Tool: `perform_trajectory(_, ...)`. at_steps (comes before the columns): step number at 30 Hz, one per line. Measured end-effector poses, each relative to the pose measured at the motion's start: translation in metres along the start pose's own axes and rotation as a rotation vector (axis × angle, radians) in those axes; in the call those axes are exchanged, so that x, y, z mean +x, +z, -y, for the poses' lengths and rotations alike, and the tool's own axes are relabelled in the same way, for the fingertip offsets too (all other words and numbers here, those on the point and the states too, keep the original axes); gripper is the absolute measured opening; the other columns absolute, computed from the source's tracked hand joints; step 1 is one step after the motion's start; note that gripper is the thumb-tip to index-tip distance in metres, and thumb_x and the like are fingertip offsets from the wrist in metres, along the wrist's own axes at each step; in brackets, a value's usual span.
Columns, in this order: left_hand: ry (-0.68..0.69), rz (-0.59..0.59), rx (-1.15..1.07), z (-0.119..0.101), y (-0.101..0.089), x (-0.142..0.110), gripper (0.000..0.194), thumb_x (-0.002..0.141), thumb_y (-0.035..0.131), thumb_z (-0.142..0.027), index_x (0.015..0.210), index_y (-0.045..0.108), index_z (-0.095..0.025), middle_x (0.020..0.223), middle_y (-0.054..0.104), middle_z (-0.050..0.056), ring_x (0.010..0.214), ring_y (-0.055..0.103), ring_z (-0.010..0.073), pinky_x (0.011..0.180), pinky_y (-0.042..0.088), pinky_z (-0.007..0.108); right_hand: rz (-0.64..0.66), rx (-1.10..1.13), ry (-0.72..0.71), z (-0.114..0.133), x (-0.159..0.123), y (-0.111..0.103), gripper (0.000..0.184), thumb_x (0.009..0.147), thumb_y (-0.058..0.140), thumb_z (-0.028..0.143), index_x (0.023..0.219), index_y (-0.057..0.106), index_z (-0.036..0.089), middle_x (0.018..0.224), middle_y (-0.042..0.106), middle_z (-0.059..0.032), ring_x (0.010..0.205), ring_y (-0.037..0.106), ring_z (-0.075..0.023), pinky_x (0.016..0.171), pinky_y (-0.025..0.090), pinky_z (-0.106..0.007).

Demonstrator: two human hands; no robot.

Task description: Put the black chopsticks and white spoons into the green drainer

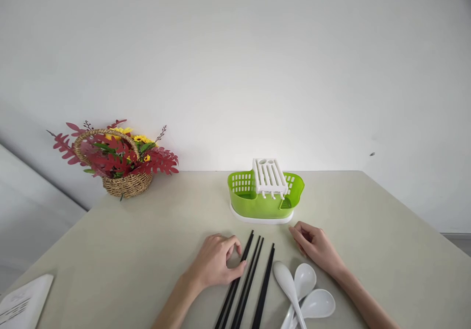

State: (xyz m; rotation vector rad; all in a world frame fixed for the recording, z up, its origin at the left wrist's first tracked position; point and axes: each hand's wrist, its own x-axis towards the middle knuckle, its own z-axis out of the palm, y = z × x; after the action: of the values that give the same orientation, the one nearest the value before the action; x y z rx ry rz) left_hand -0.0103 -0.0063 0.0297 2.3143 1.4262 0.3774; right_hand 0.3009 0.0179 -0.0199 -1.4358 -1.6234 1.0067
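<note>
My left hand [220,261] is at the left edge of several black chopsticks [264,285], which lie in three pairs. Its thumb tip reaches the leftmost pair, and a gap shows between thumb and curled forefinger; whether it touches the chopsticks I cannot tell. My right hand [312,244] rests on the table with fingers curled in, and nothing shows in it. Just below it lie three white spoons [318,303] with crossed handles, one of them bowl down. Beyond both hands stands a green cutlery holder [243,205] with a white slotted top [270,177] and white base.
A wicker basket [128,185] of red leaves and yellow flowers stands at the back left, near the wall. A white sheet or box [27,299] with dark lines printed on it lies at the front left edge. The table [368,221] ends at a white wall.
</note>
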Motion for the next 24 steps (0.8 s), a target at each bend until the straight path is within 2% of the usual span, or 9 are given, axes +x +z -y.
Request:
perform_trajectory(5, 0.014, 0.010, 0.019, -0.001, -0.008, -0.003, 0.016, 0.078, 0.067, -0.030, 0.092, 0.062, -0.024, 0.067, 0.052, -0.006, 0.064, 0.052, 0.0148, 0.071, 0.043, 0.028, -0.010, 0.004, -0.018, 0.002, 0.000, -0.001, 0.052, 0.096, 0.052, 0.065, 0.065, 0.044, 0.024, 0.049, 0.047, 0.0045, 0.052, 0.041, -0.0134, 0.057, 0.035, -0.028)
perform_trajectory(9, 0.002, -0.038, 0.023, 0.007, -0.018, -0.006, 0.014, 0.080, 0.063, -0.025, 0.094, 0.061, -0.024, 0.092, 0.064, 0.000, 0.075, 0.061, 0.0166, 0.071, 0.046, 0.028, -0.011, 0.011, -0.018, 0.001, 0.000, -0.001, 0.050, 0.096, 0.054, 0.062, 0.065, 0.045, 0.024, 0.049, 0.047, 0.0045, 0.052, 0.041, -0.0134, 0.057, 0.035, -0.028)
perform_trajectory(12, -0.053, -0.087, 0.042, 0.021, -0.026, -0.009, 0.014, 0.086, 0.060, -0.026, 0.099, 0.062, -0.026, 0.104, 0.066, 0.000, 0.074, 0.062, 0.0163, 0.070, 0.048, 0.029, -0.013, 0.015, -0.021, -0.001, 0.001, 0.000, 0.049, 0.096, 0.055, 0.060, 0.065, 0.045, 0.024, 0.050, 0.047, 0.0049, 0.052, 0.041, -0.0133, 0.057, 0.036, -0.028)
perform_trajectory(15, -0.084, -0.179, 0.066, 0.039, -0.029, -0.010, 0.010, 0.093, 0.057, -0.031, 0.099, 0.063, -0.026, 0.105, 0.066, 0.002, 0.081, 0.066, 0.0187, 0.074, 0.050, 0.030, -0.013, 0.026, -0.026, -0.004, 0.001, 0.000, 0.047, 0.096, 0.055, 0.059, 0.067, 0.046, 0.024, 0.051, 0.048, 0.0051, 0.052, 0.042, -0.0133, 0.057, 0.036, -0.028)
perform_trajectory(18, -0.075, -0.293, 0.102, 0.053, -0.025, -0.007, 0.017, 0.099, 0.054, -0.040, 0.097, 0.063, -0.025, 0.104, 0.067, 0.004, 0.094, 0.068, 0.0234, 0.084, 0.052, 0.035, -0.015, 0.030, -0.036, -0.004, 0.002, -0.001, 0.047, 0.097, 0.055, 0.059, 0.066, 0.045, 0.024, 0.050, 0.048, 0.0051, 0.052, 0.042, -0.0133, 0.057, 0.036, -0.028)
perform_trajectory(24, -0.031, -0.390, 0.209, 0.061, -0.015, -0.001, 0.022, 0.101, 0.051, -0.041, 0.097, 0.062, -0.023, 0.102, 0.067, 0.006, 0.095, 0.066, 0.0263, 0.089, 0.052, 0.042, -0.039, 0.064, -0.054, 0.002, 0.003, -0.001, 0.051, 0.096, 0.053, 0.063, 0.065, 0.045, 0.024, 0.049, 0.049, 0.0043, 0.050, 0.042, -0.0128, 0.055, 0.035, -0.027)
